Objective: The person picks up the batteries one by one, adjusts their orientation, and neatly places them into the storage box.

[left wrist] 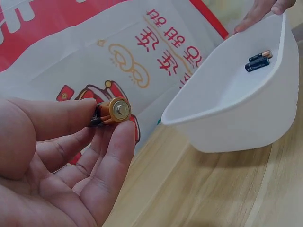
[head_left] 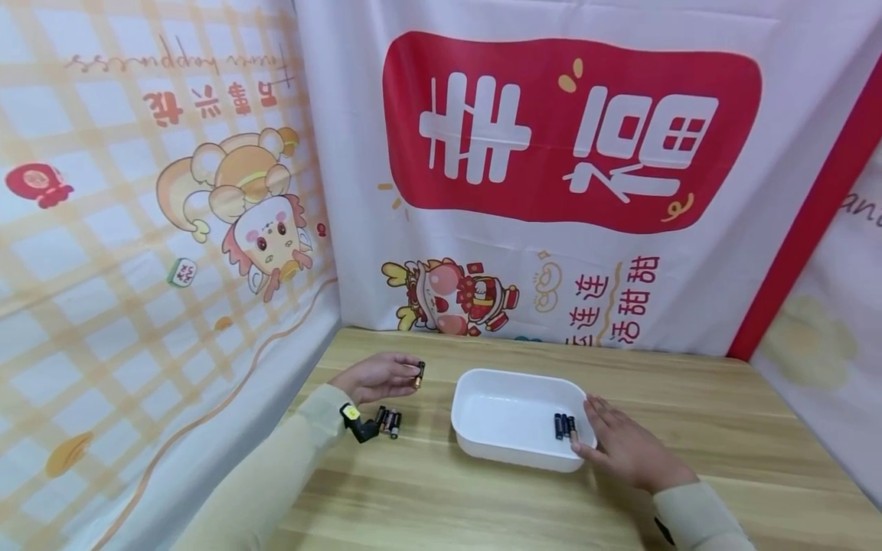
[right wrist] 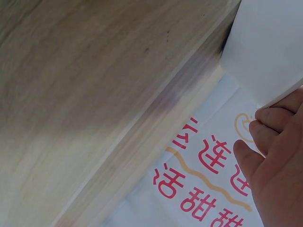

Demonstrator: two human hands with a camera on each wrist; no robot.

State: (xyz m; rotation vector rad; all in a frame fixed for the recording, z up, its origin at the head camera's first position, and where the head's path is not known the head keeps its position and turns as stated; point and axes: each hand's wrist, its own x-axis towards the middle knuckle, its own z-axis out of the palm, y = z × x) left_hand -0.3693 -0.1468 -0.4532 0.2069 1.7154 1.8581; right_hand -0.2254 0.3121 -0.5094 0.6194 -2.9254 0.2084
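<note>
While two pale fabric sleeves (head_left: 255,474) reach in from the near side, a table (head_left: 427,513) with smooth, streaky wood grain spreads beneath them. Close to the left cuff lies a small cluster of loose batteries (head_left: 389,422), dark slim cylinders side by side. Just beyond, the left hand (head_left: 382,376) has its grip pinching a single battery (left wrist: 116,109) between thumb and fingers above the table, its round copper-coloured end showing a silvery metal button. To the right sits a glossy white basin (head_left: 517,458), rectangular with rounded corners; three dark batteries (head_left: 564,426) lie inside near its right wall. The right hand (head_left: 630,445), fingers extended and slightly spread, rests against that side's rim. Behind hangs a lightly creased white cloth (head_left: 586,19), printed with a wavy-edged red panel and white characters.
</note>
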